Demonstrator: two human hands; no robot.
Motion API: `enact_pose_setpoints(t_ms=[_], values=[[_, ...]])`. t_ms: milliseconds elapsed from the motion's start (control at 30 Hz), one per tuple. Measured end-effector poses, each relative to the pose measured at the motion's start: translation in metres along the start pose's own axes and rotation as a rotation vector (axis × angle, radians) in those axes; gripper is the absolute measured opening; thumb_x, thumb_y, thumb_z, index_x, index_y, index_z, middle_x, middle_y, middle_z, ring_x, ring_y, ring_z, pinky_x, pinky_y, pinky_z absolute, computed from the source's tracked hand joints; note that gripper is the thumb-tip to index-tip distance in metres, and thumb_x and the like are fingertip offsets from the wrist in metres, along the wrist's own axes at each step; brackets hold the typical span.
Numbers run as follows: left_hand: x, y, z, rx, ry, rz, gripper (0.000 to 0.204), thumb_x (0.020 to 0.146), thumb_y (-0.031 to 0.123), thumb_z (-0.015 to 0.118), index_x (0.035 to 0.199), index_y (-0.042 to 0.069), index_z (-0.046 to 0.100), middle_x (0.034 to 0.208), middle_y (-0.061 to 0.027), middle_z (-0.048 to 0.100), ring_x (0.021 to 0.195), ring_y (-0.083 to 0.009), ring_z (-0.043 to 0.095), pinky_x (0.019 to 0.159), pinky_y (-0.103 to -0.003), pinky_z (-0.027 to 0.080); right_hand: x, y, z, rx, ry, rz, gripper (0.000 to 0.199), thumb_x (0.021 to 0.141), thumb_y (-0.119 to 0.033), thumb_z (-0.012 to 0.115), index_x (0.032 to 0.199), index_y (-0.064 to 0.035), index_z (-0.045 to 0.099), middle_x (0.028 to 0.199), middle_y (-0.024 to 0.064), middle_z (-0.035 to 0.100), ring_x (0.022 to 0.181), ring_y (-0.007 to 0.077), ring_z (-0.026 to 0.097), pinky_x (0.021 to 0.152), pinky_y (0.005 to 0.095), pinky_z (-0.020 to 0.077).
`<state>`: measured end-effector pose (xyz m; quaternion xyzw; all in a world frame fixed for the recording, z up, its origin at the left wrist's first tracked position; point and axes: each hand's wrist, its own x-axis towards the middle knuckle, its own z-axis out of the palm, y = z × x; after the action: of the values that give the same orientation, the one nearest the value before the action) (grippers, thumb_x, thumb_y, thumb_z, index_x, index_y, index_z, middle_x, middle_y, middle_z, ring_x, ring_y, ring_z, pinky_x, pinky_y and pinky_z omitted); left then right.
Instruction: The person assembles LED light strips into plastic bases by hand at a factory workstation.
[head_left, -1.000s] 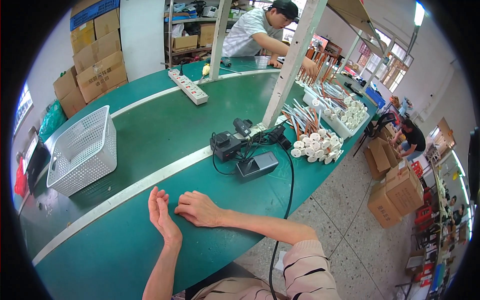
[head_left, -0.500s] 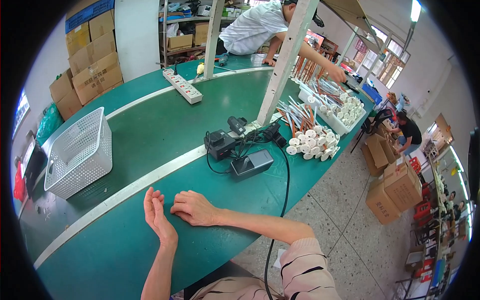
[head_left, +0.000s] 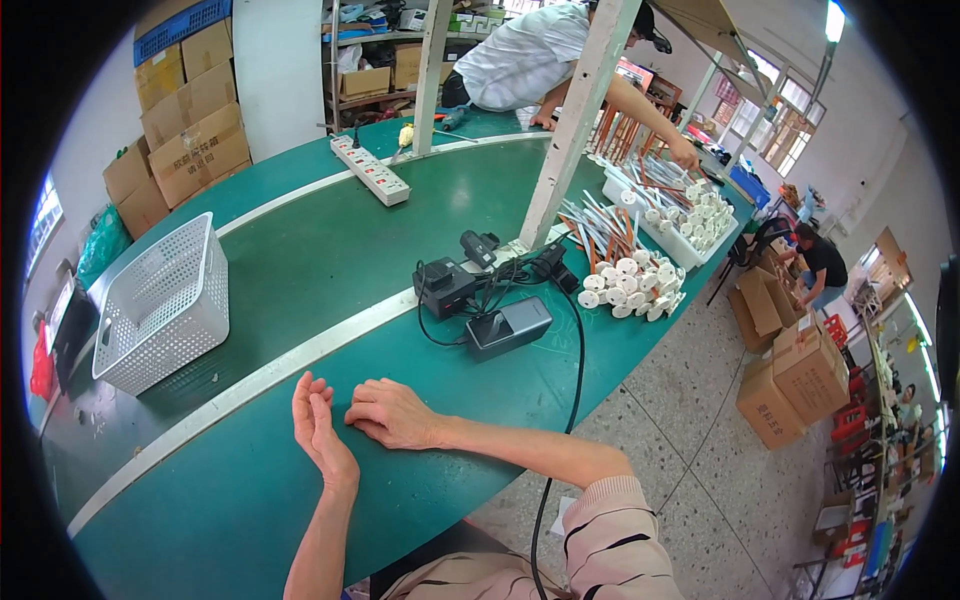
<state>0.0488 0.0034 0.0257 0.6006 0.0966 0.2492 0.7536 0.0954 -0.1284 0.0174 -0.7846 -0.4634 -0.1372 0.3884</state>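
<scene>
My left hand [head_left: 325,432] rests on its edge on the green tabletop [head_left: 220,510], fingers loosely bent and holding nothing. Beside it, my right hand [head_left: 392,413] lies knuckles up with its fingers curled in; nothing shows in them. A small gap separates the two hands. Farther off to the right of them sits a grey and black box-shaped device [head_left: 508,328]. Next to that are a black adapter [head_left: 446,288] and a tangle of black cables [head_left: 503,278], touched by neither hand. One thick black cable [head_left: 577,390] runs over the table edge past my right forearm.
A white perforated basket [head_left: 165,305] stands left, a power strip [head_left: 370,170] farther back. White disc-ended parts [head_left: 635,285] lie heaped at right, beside a filled white tray [head_left: 685,245]. A white post [head_left: 580,125] rises from the table. A co-worker [head_left: 520,60] leans in behind it.
My hands keep the same pose. The whole view has shifted very slightly. Across the table, the co-worker's head and outstretched arm have moved a little.
</scene>
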Motion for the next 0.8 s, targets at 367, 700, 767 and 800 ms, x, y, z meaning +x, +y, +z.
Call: enact_pose_setpoints(t_ms=[367, 700, 767, 800], values=[[0.001, -0.003, -0.0027, 0.007, -0.004, 0.003, 0.04, 0.101, 0.027, 0.048, 0.131, 0.001, 0.051, 0.12, -0.01, 0.056, 0.109, -0.0181, 0.052, 0.099, -0.033, 0.041, 0.002, -0.0002, 0.0011, 0.012, 0.025, -0.012, 0.01, 0.076, -0.009, 0.068, 0.085, -0.0107, 0.064, 0.082, 0.002, 0.054, 0.079, 0.0217, 0.055, 0.067, 0.0353, 0.0403], [0.0009, -0.0017, -0.001, 0.01, -0.013, 0.009, 0.041, 0.101, 0.028, 0.048, 0.131, 0.001, 0.051, 0.119, -0.01, 0.056, 0.109, -0.0186, 0.052, 0.099, -0.033, 0.041, 0.0015, 0.001, 0.0012, 0.027, 0.025, -0.001, 0.009, 0.077, -0.009, 0.068, 0.085, -0.0107, 0.065, 0.08, 0.0022, 0.054, 0.079, 0.0219, 0.055, 0.067, 0.0358, 0.0405], [0.0012, -0.0038, -0.0012, 0.006, -0.011, 0.006, 0.041, 0.101, 0.028, 0.049, 0.131, 0.001, 0.051, 0.119, -0.0098, 0.056, 0.109, -0.0185, 0.052, 0.099, -0.033, 0.041, 0.0015, 0.0005, -0.0003, 0.023, 0.013, -0.001, 0.009, 0.077, -0.009, 0.068, 0.085, -0.0106, 0.065, 0.08, 0.0025, 0.054, 0.079, 0.0222, 0.055, 0.067, 0.036, 0.0407], [0.0013, -0.0041, -0.0012, -0.001, -0.018, -0.001, 0.041, 0.101, 0.028, 0.049, 0.131, 0.001, 0.051, 0.118, -0.0096, 0.056, 0.109, -0.0183, 0.052, 0.099, -0.033, 0.041, 0.0017, 0.0004, -0.0012, 0.013, 0.003, 0.005, 0.009, 0.077, -0.009, 0.068, 0.086, -0.0106, 0.065, 0.081, 0.0029, 0.054, 0.079, 0.0225, 0.055, 0.068, 0.0362, 0.0408]])
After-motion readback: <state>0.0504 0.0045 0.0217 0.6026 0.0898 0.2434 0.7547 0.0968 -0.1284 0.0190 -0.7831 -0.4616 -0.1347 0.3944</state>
